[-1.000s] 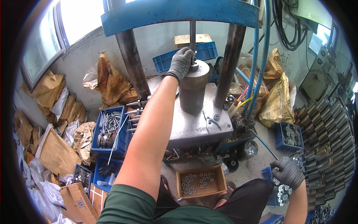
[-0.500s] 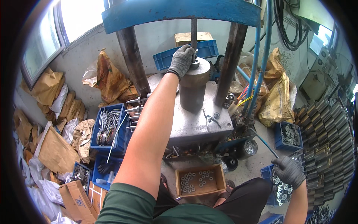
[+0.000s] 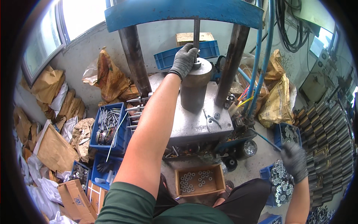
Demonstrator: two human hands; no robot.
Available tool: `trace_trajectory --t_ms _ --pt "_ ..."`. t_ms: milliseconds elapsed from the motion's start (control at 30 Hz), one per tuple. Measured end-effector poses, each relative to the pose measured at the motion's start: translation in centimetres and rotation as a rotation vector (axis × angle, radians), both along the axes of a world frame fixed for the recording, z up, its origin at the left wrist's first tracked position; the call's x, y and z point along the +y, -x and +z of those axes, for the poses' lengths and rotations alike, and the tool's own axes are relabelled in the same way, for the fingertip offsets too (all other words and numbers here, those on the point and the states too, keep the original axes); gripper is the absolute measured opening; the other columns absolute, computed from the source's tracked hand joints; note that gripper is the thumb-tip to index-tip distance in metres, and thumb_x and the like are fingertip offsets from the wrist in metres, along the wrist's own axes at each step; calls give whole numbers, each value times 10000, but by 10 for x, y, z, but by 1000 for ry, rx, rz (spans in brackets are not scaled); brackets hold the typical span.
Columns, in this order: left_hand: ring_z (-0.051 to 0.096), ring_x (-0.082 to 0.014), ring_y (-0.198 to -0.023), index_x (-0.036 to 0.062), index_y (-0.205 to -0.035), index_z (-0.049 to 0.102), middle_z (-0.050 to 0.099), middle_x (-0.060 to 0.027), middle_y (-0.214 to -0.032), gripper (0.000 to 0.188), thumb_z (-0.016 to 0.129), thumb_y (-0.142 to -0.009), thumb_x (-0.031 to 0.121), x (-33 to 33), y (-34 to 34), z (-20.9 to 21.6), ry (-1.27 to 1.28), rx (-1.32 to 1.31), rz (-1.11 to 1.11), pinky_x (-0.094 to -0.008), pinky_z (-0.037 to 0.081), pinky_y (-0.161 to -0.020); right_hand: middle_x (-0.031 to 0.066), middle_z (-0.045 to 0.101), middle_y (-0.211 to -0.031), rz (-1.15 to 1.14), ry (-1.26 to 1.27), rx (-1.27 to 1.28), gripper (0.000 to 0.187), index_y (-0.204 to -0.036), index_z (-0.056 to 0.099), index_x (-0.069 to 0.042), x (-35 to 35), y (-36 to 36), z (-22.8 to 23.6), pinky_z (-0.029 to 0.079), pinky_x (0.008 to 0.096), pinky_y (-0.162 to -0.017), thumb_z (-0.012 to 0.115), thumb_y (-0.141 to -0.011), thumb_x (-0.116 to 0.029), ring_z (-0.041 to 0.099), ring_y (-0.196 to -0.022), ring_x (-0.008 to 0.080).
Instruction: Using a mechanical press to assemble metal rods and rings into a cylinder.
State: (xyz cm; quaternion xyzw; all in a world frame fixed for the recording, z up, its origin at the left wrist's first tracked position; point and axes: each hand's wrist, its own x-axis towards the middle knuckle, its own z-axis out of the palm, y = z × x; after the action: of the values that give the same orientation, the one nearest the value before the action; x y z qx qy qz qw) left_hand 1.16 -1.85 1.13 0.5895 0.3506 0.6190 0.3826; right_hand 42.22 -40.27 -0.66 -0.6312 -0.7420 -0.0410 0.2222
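My left hand (image 3: 184, 61), in a grey glove, reaches to the top of a thick steel cylinder (image 3: 194, 87) on the press bed (image 3: 175, 128). Its fingers are closed around a small metal part whose shape they mostly hide. A dark ring (image 3: 197, 66) shows beneath the fingertips, and the press's slim vertical rod (image 3: 196, 31) comes down right beside them. Off to the right, my gloved right hand (image 3: 294, 160), slightly blurred, is closed on the end of a long lever (image 3: 265, 139). Pliers (image 3: 211, 118) and a small round part (image 3: 217, 115) lie on the bed.
A wooden box (image 3: 199, 189) with small rings sits between my feet. Blue bins hold metal rods (image 3: 108, 121) at left and round wheel-like parts (image 3: 279, 184) at right. Stacked dark parts (image 3: 328, 145) line the right side. Steel posts (image 3: 135, 59) flank the cylinder.
My right hand has risen, and the lever's end has come up with it. The left hand stays at the cylinder's top; the whole view has shifted slightly.
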Motion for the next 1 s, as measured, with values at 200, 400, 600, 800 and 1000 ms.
trace_trajectory --t_ms 200,400,600,800,1000 --pt "654 -135 -793 32 -1187 689 706 -61 -905 289 622 -989 231 1 6 -1 -40 85 21 -294 545 -754 207 680 -920 -63 -500 -67 125 -1002 699 -14 100 -4 54 543 452 -773 651 -969 -124 666 -851 409" --pt "649 -133 -818 47 -1226 673 702 -56 -949 305 649 -997 247 -10 -2 5 18 59 -17 -294 549 -759 236 703 -964 -172 -489 -119 342 -1004 713 -10 168 -21 78 541 490 -785 599 -1038 -331 679 -903 430" --pt "643 -111 -837 29 -1195 681 669 -21 -921 244 664 -998 172 -12 5 8 7 122 52 -252 535 -769 235 713 -942 -375 -351 -212 434 -1010 734 -44 180 -17 85 552 503 -816 592 -1015 -455 688 -913 435" --pt "637 -152 -869 41 -1237 664 685 -60 -1005 306 709 -969 183 -61 -1 -16 -153 -43 8 -312 542 -806 233 722 -967 -360 -330 -153 333 -1006 737 -48 172 -22 79 555 493 -836 624 -973 -358 695 -940 425" --pt "638 -197 -1122 50 -1207 599 662 -95 -1196 201 600 -1051 177 -183 -24 -61 -579 -46 -6 -349 526 -952 237 717 -975 -313 -314 -102 266 -1019 736 -41 141 -25 73 557 481 -821 643 -960 -284 700 -926 416"
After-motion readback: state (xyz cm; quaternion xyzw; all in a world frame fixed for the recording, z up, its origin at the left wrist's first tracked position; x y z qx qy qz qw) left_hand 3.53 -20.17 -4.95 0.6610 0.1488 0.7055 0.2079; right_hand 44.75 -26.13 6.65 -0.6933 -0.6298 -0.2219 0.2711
